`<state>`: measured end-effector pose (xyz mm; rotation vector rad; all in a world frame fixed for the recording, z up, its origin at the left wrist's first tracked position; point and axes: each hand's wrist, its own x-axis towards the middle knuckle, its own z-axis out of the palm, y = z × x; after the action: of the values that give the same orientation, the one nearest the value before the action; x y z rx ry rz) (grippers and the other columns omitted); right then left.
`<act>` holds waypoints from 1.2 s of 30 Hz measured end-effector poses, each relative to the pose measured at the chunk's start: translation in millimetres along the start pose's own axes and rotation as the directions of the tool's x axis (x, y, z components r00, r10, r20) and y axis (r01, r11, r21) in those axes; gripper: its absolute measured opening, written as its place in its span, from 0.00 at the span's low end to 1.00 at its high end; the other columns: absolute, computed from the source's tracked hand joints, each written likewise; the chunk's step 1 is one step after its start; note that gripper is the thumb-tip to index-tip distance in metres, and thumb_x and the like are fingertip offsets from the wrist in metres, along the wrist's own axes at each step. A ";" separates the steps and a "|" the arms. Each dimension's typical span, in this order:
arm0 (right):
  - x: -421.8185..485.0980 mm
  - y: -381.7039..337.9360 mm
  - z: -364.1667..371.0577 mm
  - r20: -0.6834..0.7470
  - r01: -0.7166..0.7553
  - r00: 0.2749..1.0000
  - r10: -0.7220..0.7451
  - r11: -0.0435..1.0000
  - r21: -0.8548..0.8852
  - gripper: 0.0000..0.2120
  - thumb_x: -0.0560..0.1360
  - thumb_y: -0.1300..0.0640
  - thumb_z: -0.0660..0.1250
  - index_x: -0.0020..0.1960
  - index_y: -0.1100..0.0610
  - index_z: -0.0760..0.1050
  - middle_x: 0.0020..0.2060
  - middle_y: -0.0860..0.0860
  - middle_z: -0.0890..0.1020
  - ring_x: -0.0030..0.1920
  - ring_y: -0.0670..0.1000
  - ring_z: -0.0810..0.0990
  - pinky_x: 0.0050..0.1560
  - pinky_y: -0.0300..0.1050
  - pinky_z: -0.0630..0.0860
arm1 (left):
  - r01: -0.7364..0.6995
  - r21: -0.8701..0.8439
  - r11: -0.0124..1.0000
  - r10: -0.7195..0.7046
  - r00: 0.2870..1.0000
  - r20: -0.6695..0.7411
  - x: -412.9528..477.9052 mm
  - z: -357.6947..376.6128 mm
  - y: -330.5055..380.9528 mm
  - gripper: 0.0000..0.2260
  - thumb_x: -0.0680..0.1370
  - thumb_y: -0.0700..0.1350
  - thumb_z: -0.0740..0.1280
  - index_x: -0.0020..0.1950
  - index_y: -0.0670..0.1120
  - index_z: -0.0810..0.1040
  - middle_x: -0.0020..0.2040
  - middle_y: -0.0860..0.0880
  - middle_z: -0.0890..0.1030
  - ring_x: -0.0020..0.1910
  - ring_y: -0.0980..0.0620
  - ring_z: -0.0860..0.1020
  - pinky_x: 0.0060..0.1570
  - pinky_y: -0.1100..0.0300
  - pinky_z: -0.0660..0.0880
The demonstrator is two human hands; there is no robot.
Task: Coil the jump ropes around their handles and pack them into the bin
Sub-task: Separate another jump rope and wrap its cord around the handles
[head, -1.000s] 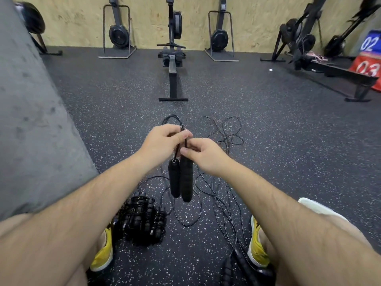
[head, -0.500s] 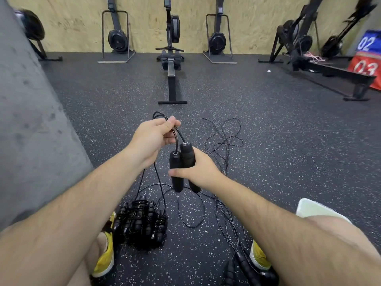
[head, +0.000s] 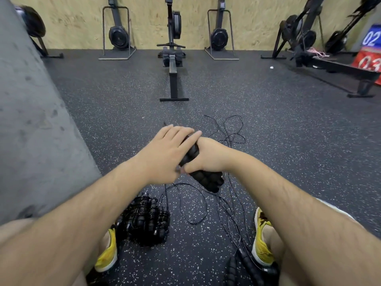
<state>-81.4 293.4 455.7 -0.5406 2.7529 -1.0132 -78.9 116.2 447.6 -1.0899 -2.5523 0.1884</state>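
My right hand point(head: 208, 157) grips a pair of black jump rope handles point(head: 206, 180) held side by side, tilted with their lower ends toward me. My left hand point(head: 165, 153) lies across their upper end with its fingers stretched out. A bit of the thin black cord point(head: 165, 123) pokes out past those fingers, held under the hand. The cord trails down to the floor in a loop point(head: 193, 203). A pile of coiled ropes point(head: 146, 219) lies by my left shoe. No bin is in view.
Tangled loose cords point(head: 231, 131) spread over the rubber floor ahead and to the right. More handles point(head: 237, 269) lie by my right yellow shoe point(head: 262, 240). A concrete pillar point(head: 31, 120) stands at the left. A rowing machine point(head: 173, 75) and other machines line the far wall.
My right hand has tilted the handles from upright to slanted. My left hand has swung from above the handles to across their top, carrying the cord round them.
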 end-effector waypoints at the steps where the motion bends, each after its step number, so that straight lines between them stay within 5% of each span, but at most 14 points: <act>1: -1.9 -3.7 -0.5 0.006 0.014 1.000 -0.014 1.000 -0.001 0.16 0.62 0.55 0.79 0.46 0.55 0.77 0.38 0.48 0.80 0.37 0.47 0.75 0.40 0.44 0.78 | -0.009 0.062 0.998 0.011 1.000 -0.029 3.0 2.7 1.5 0.42 0.64 0.56 0.70 0.76 0.42 0.66 0.69 0.44 0.72 0.67 0.43 0.71 0.72 0.46 0.63; 5: -9.7 -5.8 -12.2 -0.021 -0.031 0.999 0.030 0.999 -0.041 0.25 0.62 0.48 0.82 0.51 0.54 0.74 0.43 0.46 0.81 0.42 0.48 0.77 0.43 0.43 0.75 | 0.044 0.119 0.992 -0.038 0.998 -0.055 15.6 1.1 -4.9 0.31 0.62 0.58 0.77 0.59 0.44 0.74 0.50 0.46 0.75 0.46 0.44 0.77 0.46 0.50 0.72; 9: -20.3 4.7 -20.1 -0.148 -0.103 0.988 0.049 0.918 -0.383 0.41 0.58 0.32 0.78 0.64 0.45 0.65 0.52 0.42 0.77 0.49 0.50 0.78 0.50 0.48 0.75 | 0.266 0.000 0.964 -0.266 0.963 0.054 12.9 2.3 -14.9 0.25 0.67 0.54 0.76 0.56 0.46 0.69 0.52 0.47 0.72 0.48 0.44 0.76 0.44 0.51 0.72; 11: -21.8 10.2 -12.7 -0.191 -0.094 0.981 0.012 0.900 -0.425 0.44 0.59 0.34 0.77 0.69 0.43 0.60 0.58 0.45 0.74 0.53 0.54 0.79 0.54 0.51 0.76 | 0.349 -0.094 0.933 -0.342 0.936 0.078 12.0 0.8 -16.6 0.23 0.69 0.53 0.74 0.57 0.46 0.69 0.53 0.47 0.71 0.51 0.44 0.75 0.45 0.50 0.73; 15: -19.7 13.2 -0.5 -0.264 -0.033 0.964 -0.019 0.980 -0.194 0.35 0.64 0.51 0.76 0.65 0.49 0.61 0.56 0.49 0.68 0.51 0.55 0.78 0.50 0.49 0.77 | 0.353 -0.141 0.925 -0.337 0.933 0.126 8.6 3.5 -11.8 0.24 0.70 0.53 0.70 0.62 0.48 0.68 0.55 0.48 0.70 0.52 0.42 0.73 0.48 0.47 0.76; 20: -22.2 11.3 2.7 -0.382 0.089 0.917 -0.117 0.992 -0.090 0.29 0.64 0.57 0.75 0.59 0.53 0.63 0.54 0.49 0.66 0.49 0.51 0.74 0.49 0.47 0.75 | 0.381 -0.162 0.910 -0.376 0.925 0.061 9.0 2.8 -7.6 0.26 0.70 0.58 0.69 0.64 0.51 0.69 0.55 0.51 0.70 0.53 0.44 0.70 0.45 0.49 0.77; 26: -15.9 10.0 20.4 -0.569 0.172 0.809 -0.146 0.985 -0.009 0.37 0.62 0.62 0.76 0.65 0.53 0.61 0.57 0.49 0.62 0.53 0.29 0.66 0.49 0.33 0.66 | 0.355 -0.134 0.925 -0.365 0.929 -0.056 10.2 -0.7 -12.6 0.24 0.68 0.58 0.72 0.59 0.48 0.73 0.51 0.48 0.74 0.53 0.43 0.71 0.39 0.50 0.76; 31: -6.7 4.9 28.7 -0.604 0.254 0.766 -0.219 0.967 -0.029 0.39 0.61 0.60 0.74 0.67 0.52 0.60 0.58 0.46 0.59 0.58 0.46 0.72 0.63 0.43 0.72 | 0.328 -0.138 0.934 -0.331 0.944 0.008 8.6 1.1 -15.6 0.21 0.69 0.56 0.68 0.55 0.46 0.71 0.51 0.47 0.77 0.51 0.42 0.75 0.46 0.49 0.74; 34: 1.4 5.5 29.5 -0.616 0.194 0.780 -0.111 0.979 0.070 0.45 0.61 0.60 0.77 0.72 0.52 0.57 0.59 0.47 0.60 0.57 0.37 0.68 0.64 0.39 0.71 | 0.373 -0.134 0.918 -0.378 0.926 -0.017 7.8 0.5 -20.1 0.18 0.72 0.55 0.68 0.56 0.47 0.70 0.52 0.49 0.76 0.53 0.43 0.75 0.44 0.50 0.73; 36: 8.4 5.3 28.3 -0.587 0.120 0.799 0.128 0.923 0.365 0.56 0.59 0.56 0.82 0.76 0.49 0.51 0.62 0.49 0.63 0.59 0.39 0.72 0.63 0.36 0.72 | 0.436 -0.161 0.886 -0.448 0.893 -0.046 8.0 -4.9 -25.8 0.17 0.72 0.55 0.68 0.54 0.47 0.69 0.52 0.48 0.76 0.52 0.43 0.76 0.43 0.50 0.72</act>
<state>-83.0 277.1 430.6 -0.1527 2.9000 -1.9670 -99.6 104.0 461.0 -0.5155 -2.6904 -0.1621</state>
